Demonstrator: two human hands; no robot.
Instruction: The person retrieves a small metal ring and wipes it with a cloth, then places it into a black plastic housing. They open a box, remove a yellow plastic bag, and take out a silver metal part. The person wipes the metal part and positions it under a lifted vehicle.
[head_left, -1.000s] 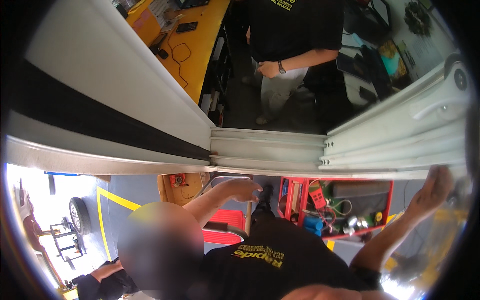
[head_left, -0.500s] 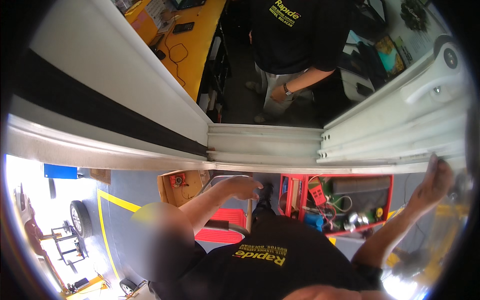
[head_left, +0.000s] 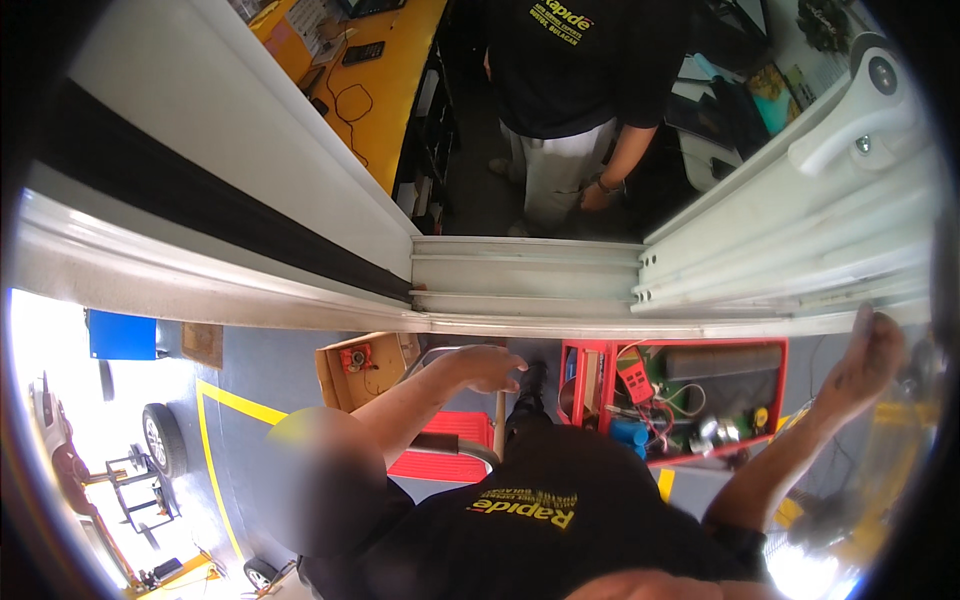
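My left hand (head_left: 490, 369) hangs in front of the white window sill (head_left: 525, 296), its fingers loosely bent and apart, nothing in them. Below it are a grey metal tube handle (head_left: 470, 448) and a red ribbed surface (head_left: 445, 463). My right hand (head_left: 872, 358) is raised at the lower edge of the white window frame (head_left: 780, 275) on the right. One finger points up against the edge while the others curl. Whether these fingers grip anything is hidden. Above that hand is a white window handle (head_left: 850, 135).
Beyond the window stands a person (head_left: 580, 90) in a black shirt, beside a yellow counter (head_left: 405, 75) with a black calculator (head_left: 363, 54). Below the sill are a red tool tray (head_left: 785, 365) with tools and a cardboard box (head_left: 400, 348). A wheel (head_left: 162, 440) is at left.
The view has shifted slightly. Inside the room, the other person's hand has swung away from the front of their trousers to the right. My hands have hardly moved.
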